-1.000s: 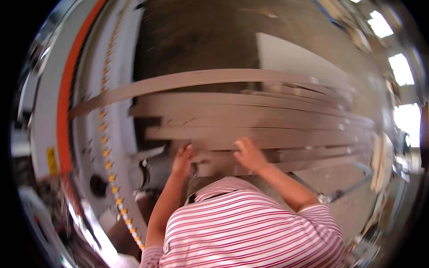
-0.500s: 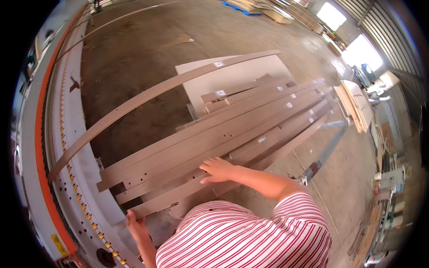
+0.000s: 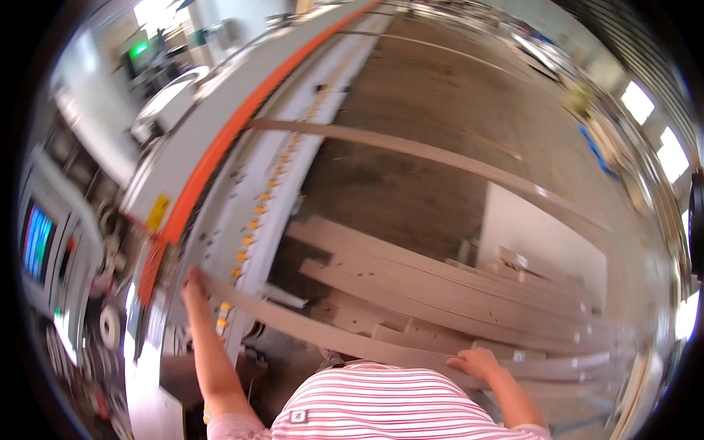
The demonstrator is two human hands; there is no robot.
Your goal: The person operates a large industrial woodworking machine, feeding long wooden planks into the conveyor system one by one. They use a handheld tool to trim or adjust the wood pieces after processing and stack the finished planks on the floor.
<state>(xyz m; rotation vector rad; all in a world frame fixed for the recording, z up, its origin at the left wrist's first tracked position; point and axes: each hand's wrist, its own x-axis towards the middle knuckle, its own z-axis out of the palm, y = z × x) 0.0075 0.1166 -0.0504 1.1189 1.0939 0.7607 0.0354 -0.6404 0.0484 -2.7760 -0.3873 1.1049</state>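
A long, narrow brown board (image 3: 315, 332) lies across in front of my body, its left end over the white roller bed (image 3: 220, 249) of a machine. My left hand (image 3: 193, 287) is closed on that end. Farther right along the same board, my right hand (image 3: 477, 362) grips its edge, with motion blur softening the fingers. Behind it lies a stack of similar brown boards (image 3: 433, 286), some bearing small white labels. Another brown strip (image 3: 411, 147) reaches from the machine's orange edge toward the right.
The machine has a long orange rail (image 3: 213, 154) and yellow rollers (image 3: 253, 224) along its bed. At left stands a control panel with a lit screen (image 3: 37, 242). A pale sheet (image 3: 543, 235) lies beyond the stack. More boards (image 3: 612, 150) are piled at the far right.
My view has turned left toward the machine. My hands have taken the near board off the stack and carried it left, its end now over the roller bed.
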